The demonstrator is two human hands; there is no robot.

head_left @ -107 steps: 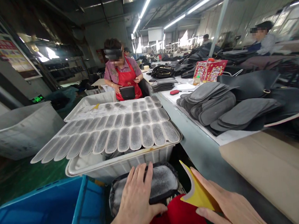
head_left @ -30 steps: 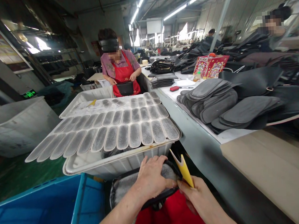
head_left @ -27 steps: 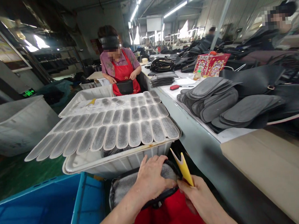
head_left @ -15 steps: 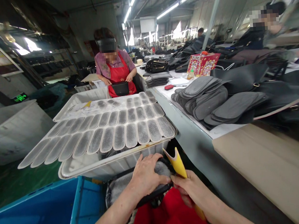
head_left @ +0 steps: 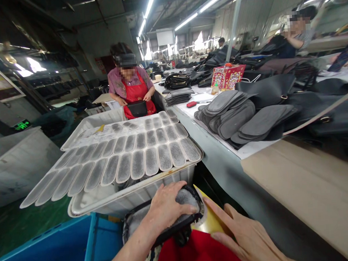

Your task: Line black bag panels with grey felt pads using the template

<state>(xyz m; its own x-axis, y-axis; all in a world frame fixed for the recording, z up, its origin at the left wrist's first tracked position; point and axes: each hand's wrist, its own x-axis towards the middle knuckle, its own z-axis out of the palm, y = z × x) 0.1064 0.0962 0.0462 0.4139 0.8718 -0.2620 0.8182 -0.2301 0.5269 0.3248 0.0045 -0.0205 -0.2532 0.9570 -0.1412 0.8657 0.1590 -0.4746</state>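
Note:
My left hand point(head_left: 165, 209) lies curled over a grey fuzzy oval pad with a black rim point(head_left: 187, 197), pressing it down on my lap. My right hand point(head_left: 247, 238) rests with fingers stretched out flat on a yellow scraper point(head_left: 208, 221), whose edge sits against the pad's right side. A red cloth point(head_left: 200, 256) covers my lap under both. Just beyond stands a white tub point(head_left: 130, 191) topped with rows of grey oval pads point(head_left: 151, 152).
A blue crate point(head_left: 48, 254) is at lower left and another white tub point(head_left: 12, 161) at left. A worktable point(head_left: 233, 170) on the right carries stacked grey pieces point(head_left: 238, 116), black bags and a cardboard sheet point(head_left: 311, 184). A person in a red apron point(head_left: 132, 91) sits opposite.
The yellow scraper stood upright, pinched in my right hand; it now lies flat beside the pad with my right fingers spread on it. My left hand keeps hold of the pad.

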